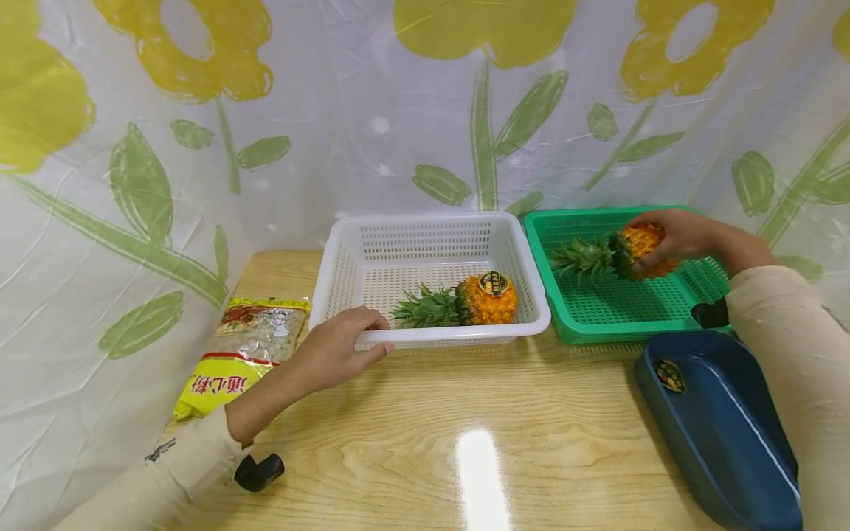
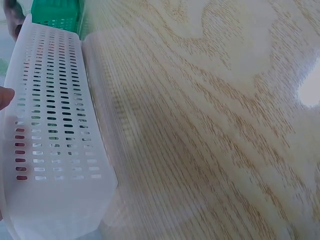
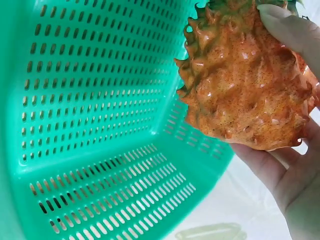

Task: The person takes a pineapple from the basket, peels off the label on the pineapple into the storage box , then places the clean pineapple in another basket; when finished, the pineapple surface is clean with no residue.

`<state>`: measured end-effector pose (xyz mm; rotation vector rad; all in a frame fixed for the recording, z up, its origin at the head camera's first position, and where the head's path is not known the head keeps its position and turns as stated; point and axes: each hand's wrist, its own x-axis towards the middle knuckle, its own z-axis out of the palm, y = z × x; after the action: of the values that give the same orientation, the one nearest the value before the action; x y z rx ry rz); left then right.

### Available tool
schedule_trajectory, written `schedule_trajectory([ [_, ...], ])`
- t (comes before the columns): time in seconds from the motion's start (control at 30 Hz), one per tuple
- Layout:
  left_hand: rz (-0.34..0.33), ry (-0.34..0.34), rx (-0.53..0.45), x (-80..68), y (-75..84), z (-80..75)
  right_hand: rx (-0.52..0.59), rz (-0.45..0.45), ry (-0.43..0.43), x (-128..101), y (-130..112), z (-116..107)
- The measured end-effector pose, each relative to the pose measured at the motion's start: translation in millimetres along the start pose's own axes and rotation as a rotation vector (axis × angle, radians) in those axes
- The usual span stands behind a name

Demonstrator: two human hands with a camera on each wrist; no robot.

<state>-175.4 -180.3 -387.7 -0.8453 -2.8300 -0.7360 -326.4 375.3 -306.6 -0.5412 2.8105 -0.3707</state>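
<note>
My right hand point(image 1: 677, 240) grips a small orange pineapple point(image 3: 240, 80) by its body, with the leafy crown pointing left, over the green basket point(image 1: 598, 335). In the right wrist view, the thumb lies near the crown end and other fingers are under the fruit. At its front left corner, the white basket point(image 1: 451, 335) has its rim pinched by my left hand point(image 1: 339, 346), fingers over the inside and thumb outside. Inside that basket lies another pineapple point(image 1: 488, 299) with a black and gold label, crown to the left.
A yellow and clear bag point(image 1: 242, 354) of dry food lies left of the white basket. At the right front stands a dark blue tub point(image 1: 717, 420) close to the green basket. Behind the table point(image 1: 412, 435) hangs a flowered curtain point(image 1: 372, 110).
</note>
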Motion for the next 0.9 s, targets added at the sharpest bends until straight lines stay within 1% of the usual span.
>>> schedule_trajectory([
  [0.1, 0.000, 0.001, 0.002, 0.4, 0.0, -0.2, -0.021, 0.000, -0.002, 5, -1, 1],
  [0.27, -0.004, 0.001, 0.006, 0.2, 0.1, -0.5, -0.019, -0.007, -0.015, 12, 0, 5],
  [0.63, -0.009, -0.005, 0.017, 0.4, 0.2, -0.2, 0.047, -0.010, -0.096, 19, 6, 11],
  [0.9, -0.005, -0.009, 0.009, 0.2, 0.3, -0.4, -0.021, -0.019, -0.135, 22, 10, 17],
])
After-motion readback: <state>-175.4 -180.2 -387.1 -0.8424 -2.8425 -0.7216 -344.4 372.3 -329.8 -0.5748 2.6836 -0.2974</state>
